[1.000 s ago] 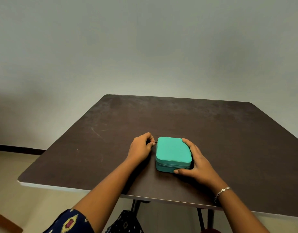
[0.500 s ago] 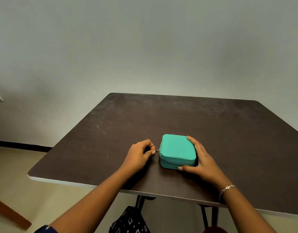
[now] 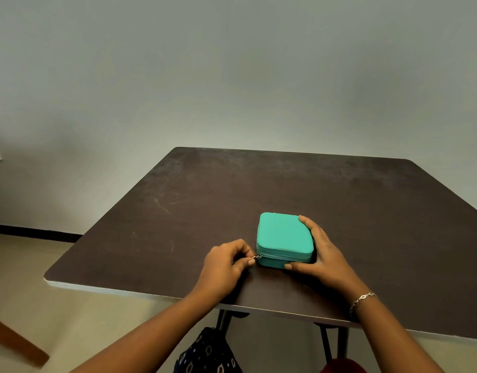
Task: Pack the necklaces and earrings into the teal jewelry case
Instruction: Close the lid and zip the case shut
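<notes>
I see the case shut on the worktop, lying between my two grips. Left hand is closed in a pinch on the zip pull, right at the case's near-left corner. Right hand is spread open and cupped on the case's right side, thumb on the front wall, holding it steady, not lifting. Change since a second ago: the pull was farther back along the left side, now it's at the front corner, so I judge the zip is travelling round the case. Zipping shut or unzipping, can't tell. No necklaces or earrings visible anywhere, maybe already inside, can't confirm. Around: bracelet on the right wrist, patterned cloth below the worktop edge. Nothing lies ahead of the left grip; only the right thumb sits on the front wall, just under the zip line.
</notes>
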Tool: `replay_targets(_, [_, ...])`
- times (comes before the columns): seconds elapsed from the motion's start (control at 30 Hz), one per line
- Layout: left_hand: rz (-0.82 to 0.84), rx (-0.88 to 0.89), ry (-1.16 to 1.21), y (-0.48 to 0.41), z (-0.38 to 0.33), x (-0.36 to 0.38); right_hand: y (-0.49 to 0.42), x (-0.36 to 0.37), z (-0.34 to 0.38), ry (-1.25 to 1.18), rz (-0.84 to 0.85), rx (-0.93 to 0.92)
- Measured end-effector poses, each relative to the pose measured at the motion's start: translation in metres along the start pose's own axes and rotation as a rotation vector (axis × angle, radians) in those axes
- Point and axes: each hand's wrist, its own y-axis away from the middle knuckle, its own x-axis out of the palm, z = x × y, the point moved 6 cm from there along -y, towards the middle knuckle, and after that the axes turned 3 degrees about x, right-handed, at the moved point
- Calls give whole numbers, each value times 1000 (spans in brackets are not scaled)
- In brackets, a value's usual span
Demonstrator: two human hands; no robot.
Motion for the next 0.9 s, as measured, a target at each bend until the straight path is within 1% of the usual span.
replay_targets(0.2, [-116, 82, -1, 4, -7, 7, 0, -1, -1, 6, -6, -3])
replay_targets(0.33, [-113, 138, 18, 3, -11, 15, 1, -1, 1, 8, -3, -10])
replay_targets(0.43, [-117, 189, 86, -2, -6, 8, 1, -1, 1, 8, 11, 11])
replay_targets(0.5, [-73, 182, 128, -8, 0, 3, 1, 0, -1, 1, 57, 43])
replay_targets(0.6, [103, 107, 193, -18, 11, 7, 9, 0, -4, -66, 110, 108])
replay_targets(0.67, [209, 68, 252, -24, 14, 10, 21, -1, -4, -90, 89, 149])
replay_targets(0.7, [245, 57, 273, -27, 14, 11, 29, -2, -2, -88, 46, 166])
replay_targets(0.73, [272, 46, 287, -30, 14, 12, 37, -4, 1, -100, -32, 175])
replay_targets(0.83, [349, 13, 292, -39, 14, 15, 63, -10, 12, -209, -420, 140])
replay_targets(0.87, [375, 12, 285, -41, 15, 17, 70, -8, 16, -216, -519, 120])
replay_targets(0.9, [396, 16, 282, -43, 15, 19, 76, -3, 20, -203, -567, 113])
